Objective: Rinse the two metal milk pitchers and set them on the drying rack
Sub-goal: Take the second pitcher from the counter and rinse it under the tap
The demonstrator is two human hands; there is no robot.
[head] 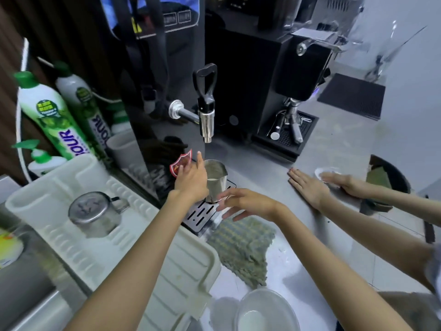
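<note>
One metal milk pitcher (pixel 217 181) stands upright on the slotted drip tray (pixel 199 215) under the water spout (pixel 207 125), with a little milk inside. My left hand (pixel 191 183) is against its left side, fingers spread and pointing up. My right hand (pixel 245 204) hovers open at its lower right, fingertips near the base. I cannot see a firm grip on it. A second metal pitcher (pixel 94 211) sits upside down on the white drying rack (pixel 143 247) at the left.
Another person's two hands (pixel 310 189) rest flat on the steel counter at the right, one on a small white dish (pixel 321 174). A green cloth (pixel 243 249) lies before the drip tray. A clear bowl (pixel 265 311) is near me. Soap bottles (pixel 50 115) stand at the back left, a grinder (pixel 293 91) behind.
</note>
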